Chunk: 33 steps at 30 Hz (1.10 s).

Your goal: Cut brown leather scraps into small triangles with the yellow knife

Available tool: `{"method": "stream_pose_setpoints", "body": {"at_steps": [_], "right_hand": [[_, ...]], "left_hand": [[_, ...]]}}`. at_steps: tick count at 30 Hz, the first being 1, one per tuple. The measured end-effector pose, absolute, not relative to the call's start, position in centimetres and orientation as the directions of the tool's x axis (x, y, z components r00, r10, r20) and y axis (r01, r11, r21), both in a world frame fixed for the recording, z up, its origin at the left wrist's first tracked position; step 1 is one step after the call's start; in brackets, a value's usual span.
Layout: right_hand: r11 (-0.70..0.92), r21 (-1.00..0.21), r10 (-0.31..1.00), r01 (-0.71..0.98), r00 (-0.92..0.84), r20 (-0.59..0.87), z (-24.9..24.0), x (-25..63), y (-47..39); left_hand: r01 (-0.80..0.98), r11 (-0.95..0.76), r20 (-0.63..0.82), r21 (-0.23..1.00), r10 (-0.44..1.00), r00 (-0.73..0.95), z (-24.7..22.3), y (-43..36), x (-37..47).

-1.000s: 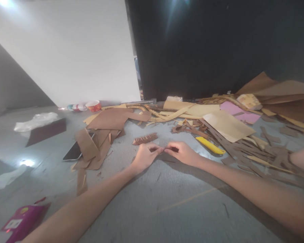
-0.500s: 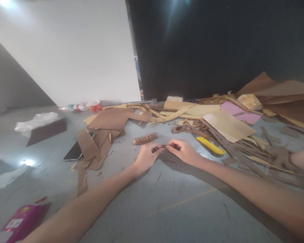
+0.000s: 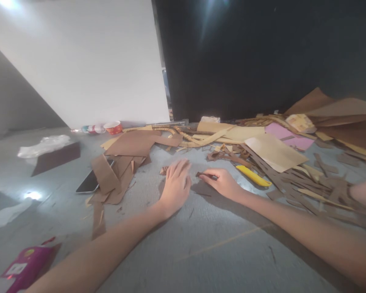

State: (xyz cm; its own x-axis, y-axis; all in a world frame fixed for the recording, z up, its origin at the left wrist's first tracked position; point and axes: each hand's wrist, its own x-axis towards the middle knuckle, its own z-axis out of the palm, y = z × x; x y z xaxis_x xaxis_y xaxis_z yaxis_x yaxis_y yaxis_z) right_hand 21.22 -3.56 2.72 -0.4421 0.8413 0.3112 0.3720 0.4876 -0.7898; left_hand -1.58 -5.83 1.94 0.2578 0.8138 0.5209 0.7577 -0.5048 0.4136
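Left hand (image 3: 176, 185): reaches over the near side of the ribbed brown bundle, with palm down and fingers extended; pinches nothing that shows; too blurred to tell whether touching the bundle.
Right hand (image 3: 221, 182): grips a small brown piece (image 3: 198, 174) between thumb and fingertips, just above the tabletop (image 3: 183, 252).
Small brown piece: sticks out leftward from the right fingertips, apart from the left hand.
Ribbed brown bundle (image 3: 163, 170): lies on the tabletop, mostly hidden behind the left hand, with only the left end showing.
Yellow-handled tool (image 3: 253, 176): lies flat just beyond the right wrist, near a heap of brown strips (image 3: 305, 185).
Phone (image 3: 87, 184): lies to the left, partly covered by brown sheets (image 3: 105, 175).
Purple device (image 3: 29, 262): rests at lower left, beside the left forearm.
Another person's arm (image 3: 364, 191): enters at the right edge, next to the strips.
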Motion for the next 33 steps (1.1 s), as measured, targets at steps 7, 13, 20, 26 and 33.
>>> {"method": "stream_pose_setpoints", "body": {"at_steps": [7, 13, 20, 26, 33], "right_hand": [[0.527, -0.74, 0.836, 0.418, -0.412, 0.362, 1.7, 21.1, -3.2], [0.543, -0.735, 0.834, 0.406, -0.365, 0.415, 1.7, 21.0, -3.3], [0.58, -0.713, 0.812, 0.393, -0.21, 0.545, 2.3, 21.3, -3.4], [0.502, -0.802, 0.862, 0.323, -0.263, 0.434, 2.7, 21.5, -4.1], [0.506, -0.796, 0.859, 0.331, -0.272, 0.433, 3.0, 21.5, -4.3]], "left_hand": [[0.876, -0.413, 0.449, 0.248, 0.85, 0.274, 1.0, -5.6, -1.5], [0.861, -0.443, 0.396, 0.251, 0.858, 0.326, 2.0, -6.5, -1.0], [0.79, -0.491, 0.396, 0.367, 0.851, 0.344, 1.7, -6.3, -1.3], [0.764, -0.495, 0.451, 0.415, 0.841, 0.3, 2.1, -6.5, -1.3], [0.728, -0.545, 0.499, 0.416, 0.806, 0.318, 2.2, -6.6, -1.2]]}}
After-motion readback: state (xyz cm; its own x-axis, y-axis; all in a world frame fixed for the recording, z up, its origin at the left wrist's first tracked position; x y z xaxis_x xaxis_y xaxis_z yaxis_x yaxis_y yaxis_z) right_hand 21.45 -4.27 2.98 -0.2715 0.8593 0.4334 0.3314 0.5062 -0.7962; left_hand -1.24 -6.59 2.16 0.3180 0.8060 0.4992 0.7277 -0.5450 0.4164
